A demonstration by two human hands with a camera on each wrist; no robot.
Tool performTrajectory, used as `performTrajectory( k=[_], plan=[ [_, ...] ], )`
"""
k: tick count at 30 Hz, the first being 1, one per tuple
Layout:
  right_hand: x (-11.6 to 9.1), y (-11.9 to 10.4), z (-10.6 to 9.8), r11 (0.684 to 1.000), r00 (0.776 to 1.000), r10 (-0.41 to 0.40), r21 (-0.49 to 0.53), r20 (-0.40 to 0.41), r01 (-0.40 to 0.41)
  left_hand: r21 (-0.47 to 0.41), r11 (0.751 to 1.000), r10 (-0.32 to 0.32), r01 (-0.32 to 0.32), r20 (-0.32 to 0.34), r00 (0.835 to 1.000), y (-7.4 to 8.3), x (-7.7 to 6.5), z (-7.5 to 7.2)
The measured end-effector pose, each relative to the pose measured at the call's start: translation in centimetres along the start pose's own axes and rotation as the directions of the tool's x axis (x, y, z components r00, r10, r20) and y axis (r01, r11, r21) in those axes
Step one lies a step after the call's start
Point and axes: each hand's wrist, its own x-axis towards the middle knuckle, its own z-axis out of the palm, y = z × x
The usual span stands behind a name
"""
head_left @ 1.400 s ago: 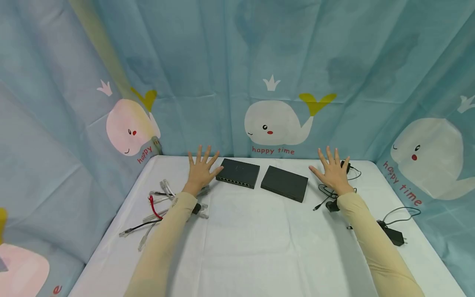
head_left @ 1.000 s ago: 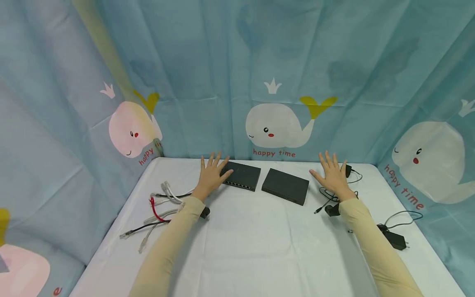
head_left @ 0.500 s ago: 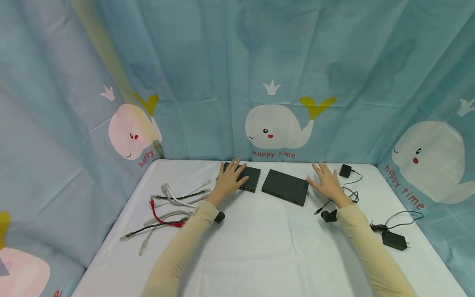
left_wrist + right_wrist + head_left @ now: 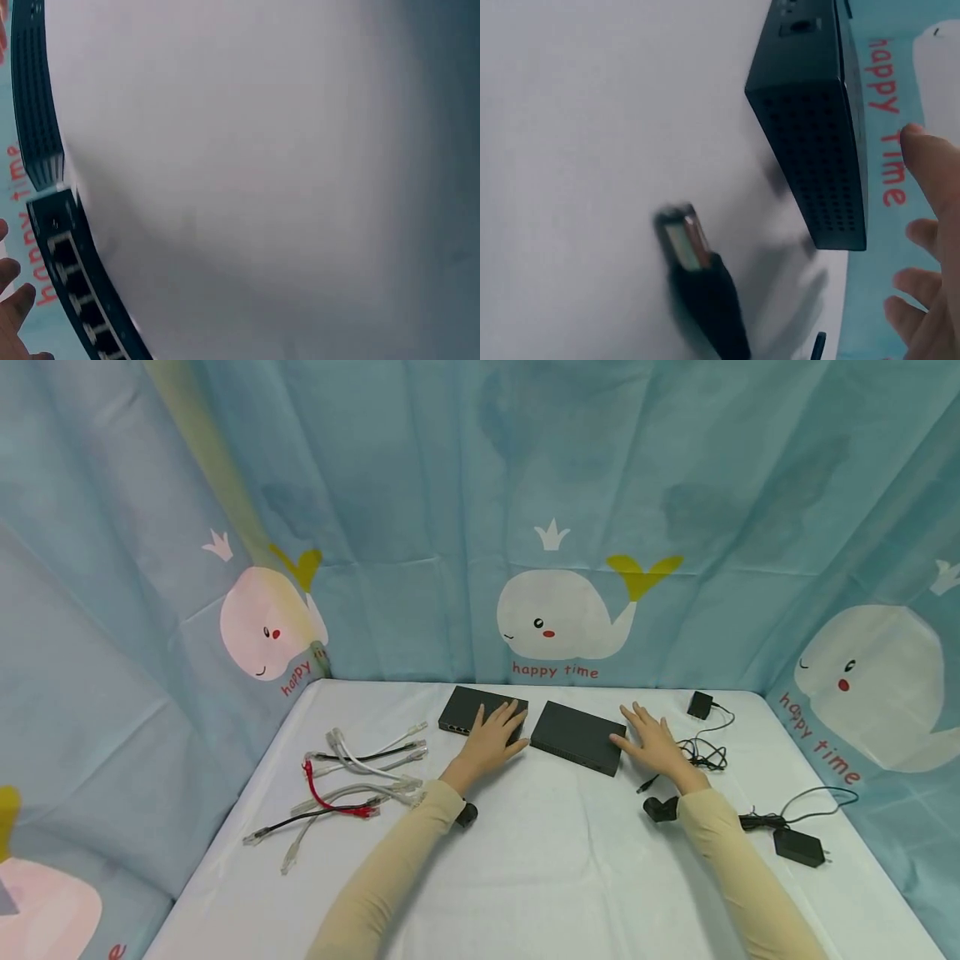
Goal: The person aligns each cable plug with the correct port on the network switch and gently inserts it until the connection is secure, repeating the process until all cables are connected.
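In the head view my left hand (image 4: 489, 745) reaches over the right part of a black network switch (image 4: 467, 703), fingers spread. The left wrist view shows its row of ports (image 4: 84, 289). A second black box (image 4: 576, 735), like another switch, lies to the right. My right hand (image 4: 654, 750) is by that box's right side, fingers spread and thumb over its edge; I cannot tell if they touch. In the right wrist view its perforated side (image 4: 810, 157) and a black cable's metal-tipped plug (image 4: 705, 274) lie near the hand. Both hands hold nothing.
Several network cables (image 4: 352, 777), grey, black and red, lie on the white-covered table (image 4: 525, 877) at left. At right are a small black power adapter (image 4: 701, 705) with a tangled cord (image 4: 705, 756) and a larger adapter (image 4: 798, 847). A whale-print curtain (image 4: 420, 527) hangs behind.
My left hand has moved right, from above the cables to the left switch's right part. My right hand has come slightly nearer and left. The boxes and cables stay put.
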Motion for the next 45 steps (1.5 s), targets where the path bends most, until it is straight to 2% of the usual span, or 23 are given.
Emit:
performTrajectory(
  k=[9, 14, 19, 25, 33, 39, 45],
  plan=[
    [-0.6, -0.6, 0.5, 0.997, 0.998, -0.016, 0.078, 0.061, 0.011, -0.039, 0.997, 0.063, -0.062, 0.039, 0.997, 1.8, 0.1, 0.6],
    [-0.6, -0.6, 0.8, 0.996, 0.996, -0.019, 0.084, 0.082, 0.012, -0.051, 0.997, 0.059, -0.054, 0.095, 0.994, 2.6, 0.1, 0.4],
    [-0.8, -0.6, 1.2, 0.988, 0.994, -0.007, 0.152, 0.105, -0.009, -0.042, 0.998, 0.048, -0.043, 0.138, 0.989, 3.1, 0.1, 0.2],
    [-1.1, -0.7, 1.3, 0.982, 0.993, 0.001, 0.190, 0.115, -0.023, -0.028, 1.000, 0.005, 0.000, 0.184, 0.983, 3.8, 0.0, 0.1],
    [-1.3, -0.8, 1.4, 0.983, 0.995, -0.023, 0.185, 0.096, 0.005, -0.016, 1.000, -0.014, 0.017, 0.193, 0.981, 4.3, -0.4, 0.3],
    [-1.7, -0.9, 1.6, 0.978, 0.996, -0.037, 0.209, 0.087, 0.018, -0.018, 1.000, -0.012, 0.016, 0.196, 0.981, 4.7, -1.1, -0.1],
    [-2.0, -0.8, 2.0, 0.972, 0.995, -0.037, 0.235, 0.094, 0.014, -0.043, 0.999, -0.009, 0.017, 0.179, 0.984, 4.6, -1.6, 0.5]
  ],
)
